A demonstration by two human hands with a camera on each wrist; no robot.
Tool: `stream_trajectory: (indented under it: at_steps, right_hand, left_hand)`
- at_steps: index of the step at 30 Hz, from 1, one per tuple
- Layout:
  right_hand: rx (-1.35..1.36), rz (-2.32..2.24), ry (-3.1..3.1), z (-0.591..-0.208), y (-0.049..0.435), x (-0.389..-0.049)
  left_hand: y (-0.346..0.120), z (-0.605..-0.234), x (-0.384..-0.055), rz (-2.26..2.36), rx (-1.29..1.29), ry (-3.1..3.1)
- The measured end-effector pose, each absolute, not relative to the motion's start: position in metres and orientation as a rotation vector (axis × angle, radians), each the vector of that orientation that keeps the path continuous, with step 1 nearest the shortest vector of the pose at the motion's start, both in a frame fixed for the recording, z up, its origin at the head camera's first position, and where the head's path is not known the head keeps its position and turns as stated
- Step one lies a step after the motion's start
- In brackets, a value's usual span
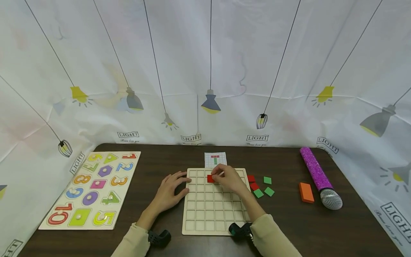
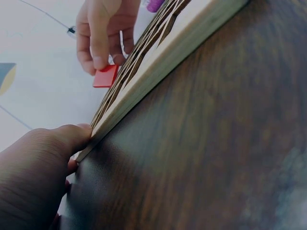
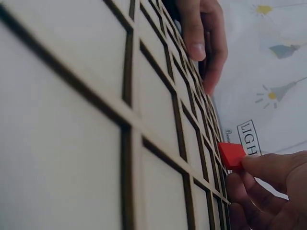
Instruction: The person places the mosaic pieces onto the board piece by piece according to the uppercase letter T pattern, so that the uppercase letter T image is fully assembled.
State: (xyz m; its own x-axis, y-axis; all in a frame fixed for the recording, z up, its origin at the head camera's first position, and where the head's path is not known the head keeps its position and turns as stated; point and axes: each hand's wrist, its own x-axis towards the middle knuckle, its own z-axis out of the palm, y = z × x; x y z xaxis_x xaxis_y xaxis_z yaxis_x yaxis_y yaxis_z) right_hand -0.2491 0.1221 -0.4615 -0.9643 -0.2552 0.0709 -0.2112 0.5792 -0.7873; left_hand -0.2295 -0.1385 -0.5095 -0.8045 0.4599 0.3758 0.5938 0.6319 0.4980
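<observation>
At the middle of a dark wooden bench, a pale board divided into small squares lies flat before a seated-height view of two bare hands. Near its far edge, the right hand pinches a red tile between thumb and fingertips, probably so it can be angled precisely over one small square. The left hand rests its spread, fairly straight fingers against the board's left edge, likely to steady it. Just beyond the board lies a card showing red and green squares, presumably placed there for easy checking; loose red tiles and green tiles sit right of the board, within easy reach. Both forearms angle inward from below, the right one crossing the board's right side, its wrist bent down.
</observation>
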Motion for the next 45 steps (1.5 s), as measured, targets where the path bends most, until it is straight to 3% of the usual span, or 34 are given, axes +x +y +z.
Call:
stream_trajectory:
  at_steps: [18, 27, 45]
  right_hand:
    - [-0.526, -0.994, 2.932, -0.463, 0.110, -0.250]
    - [-0.529, -1.228, 2.802, -0.458, 0.115, -0.245]
    - [-0.448, -1.271, 2.847, -0.459, 0.188, -0.243]
  left_hand:
    - [-0.138, -0.509, -0.230, -0.936, -0.865, -2.646]
    - [-0.139, -0.511, -0.229, -0.942, -0.860, -2.650]
    - [-0.138, -0.511, -0.230, -0.925, -0.863, -2.634]
